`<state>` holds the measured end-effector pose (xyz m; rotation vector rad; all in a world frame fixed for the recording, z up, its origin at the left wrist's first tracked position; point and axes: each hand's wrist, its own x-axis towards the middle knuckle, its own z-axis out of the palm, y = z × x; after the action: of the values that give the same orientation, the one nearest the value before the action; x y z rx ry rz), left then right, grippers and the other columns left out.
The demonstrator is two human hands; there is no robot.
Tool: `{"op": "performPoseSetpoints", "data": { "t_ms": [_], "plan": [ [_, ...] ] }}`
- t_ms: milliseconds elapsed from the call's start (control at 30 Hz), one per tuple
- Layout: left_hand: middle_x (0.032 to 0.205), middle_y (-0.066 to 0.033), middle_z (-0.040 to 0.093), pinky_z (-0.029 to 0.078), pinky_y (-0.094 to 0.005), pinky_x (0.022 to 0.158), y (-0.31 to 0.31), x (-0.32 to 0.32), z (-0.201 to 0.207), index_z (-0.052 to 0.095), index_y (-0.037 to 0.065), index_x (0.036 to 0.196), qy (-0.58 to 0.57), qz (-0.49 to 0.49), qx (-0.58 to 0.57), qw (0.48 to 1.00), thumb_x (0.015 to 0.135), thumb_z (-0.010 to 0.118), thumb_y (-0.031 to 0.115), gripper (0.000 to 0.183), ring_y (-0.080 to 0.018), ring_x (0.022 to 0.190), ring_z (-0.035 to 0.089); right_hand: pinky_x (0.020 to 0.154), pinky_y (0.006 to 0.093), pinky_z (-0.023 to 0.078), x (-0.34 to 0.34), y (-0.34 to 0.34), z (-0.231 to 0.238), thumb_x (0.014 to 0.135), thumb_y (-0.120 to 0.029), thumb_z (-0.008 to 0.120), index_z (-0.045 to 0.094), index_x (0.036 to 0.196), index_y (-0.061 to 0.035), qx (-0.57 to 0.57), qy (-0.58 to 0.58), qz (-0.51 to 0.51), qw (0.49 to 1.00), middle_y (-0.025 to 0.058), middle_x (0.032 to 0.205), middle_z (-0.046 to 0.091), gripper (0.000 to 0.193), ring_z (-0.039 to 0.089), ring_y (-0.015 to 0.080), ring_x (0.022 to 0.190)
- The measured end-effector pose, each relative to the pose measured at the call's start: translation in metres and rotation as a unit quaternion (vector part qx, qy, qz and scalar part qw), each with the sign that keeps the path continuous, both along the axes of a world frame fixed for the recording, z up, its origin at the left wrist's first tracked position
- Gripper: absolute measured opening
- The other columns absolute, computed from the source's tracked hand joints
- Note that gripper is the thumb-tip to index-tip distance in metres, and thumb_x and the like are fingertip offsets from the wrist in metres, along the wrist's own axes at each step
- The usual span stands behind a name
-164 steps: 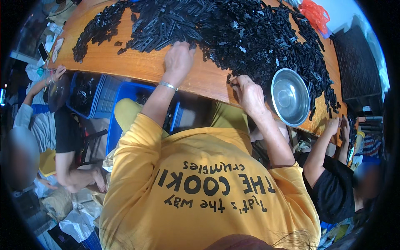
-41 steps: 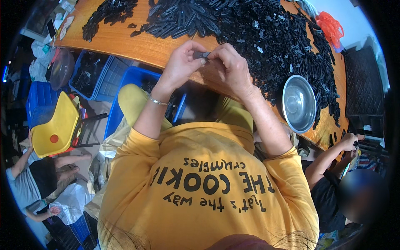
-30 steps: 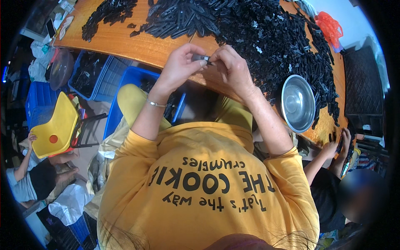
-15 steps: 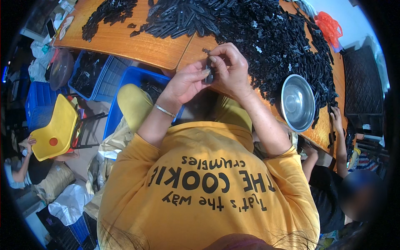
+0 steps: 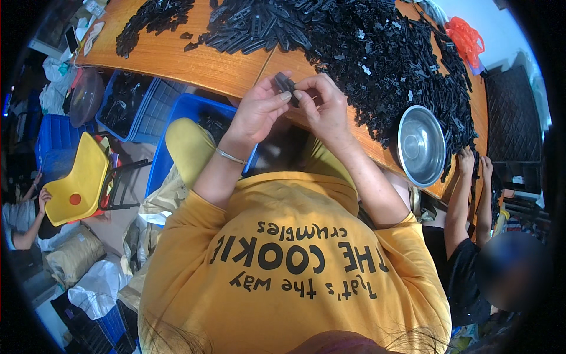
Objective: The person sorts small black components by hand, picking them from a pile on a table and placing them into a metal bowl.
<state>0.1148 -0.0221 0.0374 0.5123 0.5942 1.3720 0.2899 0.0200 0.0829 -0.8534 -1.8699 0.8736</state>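
Note:
Above the table's near edge, my left hand (image 5: 259, 112) pinches a black plastic piece (image 5: 283, 82) between thumb and fingers. Its flat end points up and away from me. My right hand (image 5: 325, 109) meets it from the other side, thumb and forefinger closed at the piece's near end. Whether a second small part sits between those fingertips is hidden. Beyond both hands lie a heap of long black plastic pieces (image 5: 259, 26) and a larger heap of small black parts (image 5: 377, 65).
A steel bowl (image 5: 422, 146) stands at the table's (image 5: 230, 74) right edge. Below the table is a blue bin (image 5: 162, 159) with black pieces. Left are a yellow chair (image 5: 76, 186) and another person's hand (image 5: 44, 199); right, a co-worker's hands (image 5: 467, 160) touch the table edge.
The black piece has swung from hanging downward to pointing up and away. My right hand has dropped slightly. At right, the co-worker's second hand has come up to the table edge.

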Motion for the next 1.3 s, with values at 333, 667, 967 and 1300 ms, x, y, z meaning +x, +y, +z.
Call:
{"op": "performPoseSetpoints", "data": {
  "t_ms": [333, 667, 967, 1300],
  "plan": [
    [0.128, -0.0090, 0.068, 0.054, -0.0320, 0.103, -0.012, 0.012, 0.007, 0.050, 0.002, 0.148, 0.127, 0.048, 0.031, 0.990, 0.100, 0.066, -0.002, 0.051, -0.0165, 0.119, 0.065, 0.072, 0.0391, 0.056, 0.004, -0.001, -0.023, 0.085, -0.002, 0.082, 0.066, 0.099, -0.0006, -0.060, -0.055, 0.000, 0.997, 0.0146, 0.093, 0.067, 0.021, 0.069, 0.0302, 0.081],
    [0.118, -0.0116, 0.071, 0.056, -0.0287, 0.094, -0.035, 0.002, -0.013, 0.053, -0.006, 0.145, 0.284, 0.101, 0.060, 0.951, 0.099, 0.063, -0.006, 0.047, -0.0148, 0.107, 0.069, 0.069, 0.0481, 0.052, -0.006, -0.029, -0.035, 0.085, -0.021, 0.085, 0.062, 0.091, -0.0041, -0.102, -0.127, 0.015, 0.987, 0.0170, 0.084, 0.068, 0.029, 0.068, 0.0402, 0.079],
    [0.108, -0.0101, 0.075, 0.057, -0.0357, 0.090, -0.082, -0.093, -0.053, 0.074, 0.006, 0.120, 0.656, 0.155, 0.030, 0.738, 0.095, 0.073, 0.003, 0.025, -0.0242, 0.100, 0.072, 0.069, 0.0497, 0.057, 0.076, 0.002, -0.034, 0.085, -0.026, 0.083, 0.067, 0.093, -0.0059, 0.109, -0.259, -0.125, 0.952, 0.0181, 0.092, 0.070, 0.027, 0.072, 0.0389, 0.079],
    [0.103, -0.0150, 0.069, 0.055, -0.0467, 0.088, 0.068, -0.061, 0.012, 0.074, 0.003, 0.104, 0.758, 0.316, 0.202, 0.534, 0.086, 0.078, 0.009, 0.018, -0.0358, 0.100, 0.067, 0.069, 0.0517, 0.059, 0.085, 0.020, -0.044, 0.088, -0.006, 0.070, 0.064, 0.109, -0.0060, 0.091, -0.408, -0.132, 0.899, 0.0227, 0.097, 0.068, 0.022, 0.072, 0.0434, 0.080]
  ]
}}
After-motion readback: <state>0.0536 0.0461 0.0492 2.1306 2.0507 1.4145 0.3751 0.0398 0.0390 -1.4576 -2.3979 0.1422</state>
